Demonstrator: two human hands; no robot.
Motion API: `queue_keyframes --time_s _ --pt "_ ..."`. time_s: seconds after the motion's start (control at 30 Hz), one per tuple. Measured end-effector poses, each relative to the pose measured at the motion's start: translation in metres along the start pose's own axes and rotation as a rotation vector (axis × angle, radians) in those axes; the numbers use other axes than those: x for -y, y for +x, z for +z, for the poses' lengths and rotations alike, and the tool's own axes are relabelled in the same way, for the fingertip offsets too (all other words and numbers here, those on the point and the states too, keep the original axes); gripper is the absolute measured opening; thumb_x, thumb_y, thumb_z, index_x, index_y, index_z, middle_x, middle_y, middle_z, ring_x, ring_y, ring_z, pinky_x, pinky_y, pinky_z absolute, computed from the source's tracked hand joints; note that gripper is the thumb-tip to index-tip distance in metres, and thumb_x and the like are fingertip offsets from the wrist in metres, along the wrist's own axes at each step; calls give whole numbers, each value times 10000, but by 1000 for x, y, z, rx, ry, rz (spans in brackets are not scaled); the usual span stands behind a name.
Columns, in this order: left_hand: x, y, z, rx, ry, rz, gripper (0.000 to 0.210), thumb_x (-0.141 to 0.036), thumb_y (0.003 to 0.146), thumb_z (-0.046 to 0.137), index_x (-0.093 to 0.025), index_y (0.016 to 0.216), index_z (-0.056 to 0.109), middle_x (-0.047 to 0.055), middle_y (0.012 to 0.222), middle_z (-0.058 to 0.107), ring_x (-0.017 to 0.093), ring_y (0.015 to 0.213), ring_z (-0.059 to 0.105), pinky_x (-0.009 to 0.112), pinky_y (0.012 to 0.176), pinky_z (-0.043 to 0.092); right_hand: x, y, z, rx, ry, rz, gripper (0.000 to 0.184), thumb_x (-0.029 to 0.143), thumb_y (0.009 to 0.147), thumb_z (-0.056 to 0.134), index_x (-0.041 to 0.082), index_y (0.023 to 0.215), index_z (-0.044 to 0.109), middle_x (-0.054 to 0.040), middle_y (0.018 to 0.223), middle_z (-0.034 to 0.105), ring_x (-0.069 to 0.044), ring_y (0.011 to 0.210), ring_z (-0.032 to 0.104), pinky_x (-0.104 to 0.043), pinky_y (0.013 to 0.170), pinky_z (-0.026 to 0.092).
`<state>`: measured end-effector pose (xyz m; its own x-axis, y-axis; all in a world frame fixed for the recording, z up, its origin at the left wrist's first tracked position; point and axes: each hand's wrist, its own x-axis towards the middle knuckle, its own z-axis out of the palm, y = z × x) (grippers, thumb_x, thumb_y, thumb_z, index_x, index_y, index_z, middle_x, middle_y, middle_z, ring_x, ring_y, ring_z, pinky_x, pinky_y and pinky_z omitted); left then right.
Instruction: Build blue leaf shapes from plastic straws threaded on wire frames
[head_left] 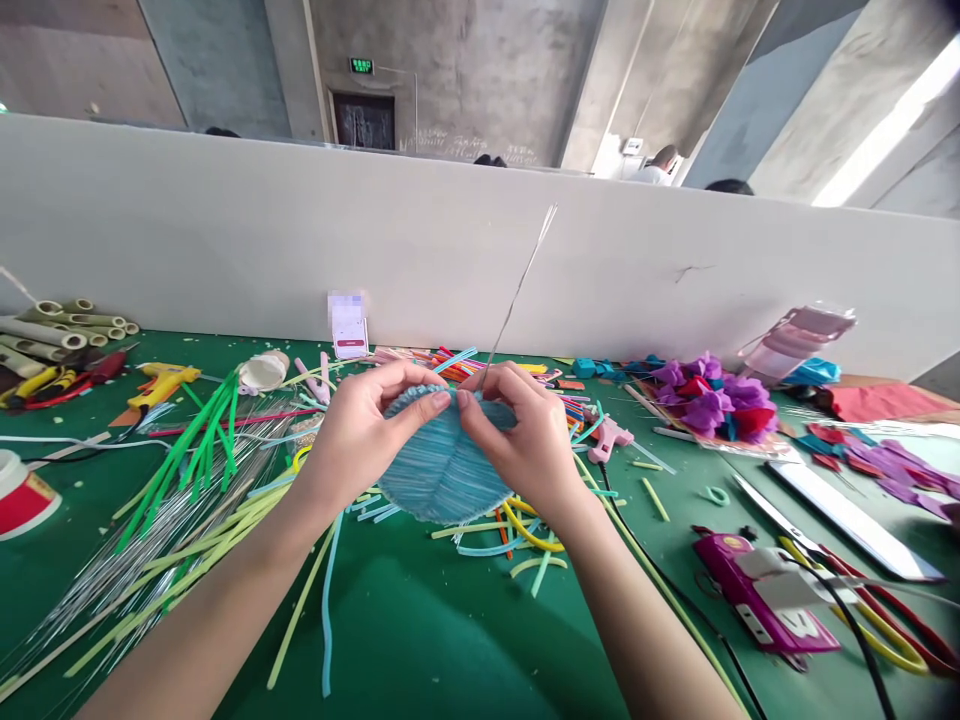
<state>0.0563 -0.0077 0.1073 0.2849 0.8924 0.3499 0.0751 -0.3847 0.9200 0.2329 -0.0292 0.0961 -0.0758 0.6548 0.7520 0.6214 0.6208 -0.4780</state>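
Between my hands is a rounded, leaf-like piece made of blue pipe cleaners, with a seam down its middle. My left hand pinches its upper left edge, thumb on the near face. At the top centre, my right hand is closed with thumb and finger pressed together. From that pinch a twisted wire stem rises, its ends splayed at the tip. The two thumbs almost meet. Fingers behind the piece are partly hidden.
Green pipe cleaners and loose wires lie left, near a yellow glue gun and a paper cup. Right are a pink glue gun, purple petals, scissors and a magenta power strip. A white partition stands behind.
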Motion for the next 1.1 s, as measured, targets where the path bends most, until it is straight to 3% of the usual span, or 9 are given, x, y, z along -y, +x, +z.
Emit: queue_keyframes --time_s 0.17,0.23,0.37,0.5,0.6,0.73,0.93,1.1 --pt "-2 -3 1 -19 78 46 209 -410 862 712 -210 922 711 42 995 744 195 885 665 277 743 500 5 1 0 -7 70 79 108 226 877 622 221 785 568 -14 813 647 -160 755 567 -294 736 467" --pt "-3 -3 -1 -10 79 82 198 -409 869 705 -217 917 707 41 1036 734 197 926 658 276 772 498 7 3 -5 68 241 209 106 276 876 641 211 798 610 -18 835 669 -165 782 593 -297 748 475" --pt "-6 -2 -6 29 55 71 203 -420 846 731 -224 889 700 32 967 722 195 890 661 284 774 506 8 5 -19 342 722 542 213 406 829 721 208 905 698 -11 851 702 -168 748 633 -270 650 479" --pt "-7 -1 -9 34 20 49 207 -410 835 741 -216 888 695 53 1020 729 214 934 669 298 788 522 6 4 -20 305 935 721 226 384 759 794 219 896 721 -5 821 707 -159 696 633 -255 612 479" --pt "-7 -1 -9 41 -11 -8 242 -418 820 753 -211 937 705 68 1085 732 222 938 677 300 763 531 5 3 -15 263 949 732 206 367 762 796 222 894 731 -6 842 717 -160 727 643 -259 649 489" --pt "-4 0 -9 66 6 -52 276 -450 822 743 -209 956 726 66 1005 738 232 916 681 305 733 534 4 3 -9 231 889 688 209 372 763 795 207 880 742 -8 862 712 -148 737 629 -250 643 472" --pt "-1 2 -8 40 20 -34 255 -442 816 754 -208 917 734 59 982 733 228 935 672 301 760 531 7 4 -7 189 834 760 293 391 647 861 182 775 700 17 707 664 -122 603 559 -238 556 423" --pt "-4 1 -7 36 1 -47 282 -451 792 773 -203 922 736 67 1010 731 242 931 676 317 758 545 6 3 -4 110 748 663 211 328 670 819 189 782 706 -8 823 711 -159 724 611 -262 634 453"
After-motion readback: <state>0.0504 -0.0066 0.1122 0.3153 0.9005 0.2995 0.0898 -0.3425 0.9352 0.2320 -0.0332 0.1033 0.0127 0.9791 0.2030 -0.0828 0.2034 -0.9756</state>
